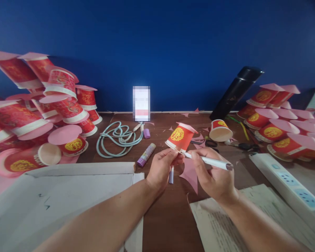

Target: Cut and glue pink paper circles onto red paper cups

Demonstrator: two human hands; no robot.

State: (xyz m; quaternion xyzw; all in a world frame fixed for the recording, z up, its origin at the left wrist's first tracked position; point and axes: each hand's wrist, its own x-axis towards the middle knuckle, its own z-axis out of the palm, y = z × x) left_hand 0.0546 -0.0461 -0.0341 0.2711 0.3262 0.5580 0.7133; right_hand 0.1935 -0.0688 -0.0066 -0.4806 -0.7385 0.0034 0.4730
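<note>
My left hand (164,164) pinches the rim of a small red paper cup (180,135) with a gold print, held upside down with a pink paper piece on its base. A short pale stick, perhaps a pen cap (171,176), pokes out below that hand. In my right hand (215,173) is a white marker pen (210,160) with a dark end. Its tip meets the cup's rim beside my left fingertips, which partly hide the contact. Beneath the hands lies a cut pink paper scrap (190,174).
Stacked red cups with pink paper stand at the left (63,82) and right (275,131). Nearby lie a glue stick (146,154), coiled cable (115,140), another cup (221,131), black flask (236,92), power strip (286,180), cardboard (94,196), printed sheets (212,224) and a lit phone (141,103).
</note>
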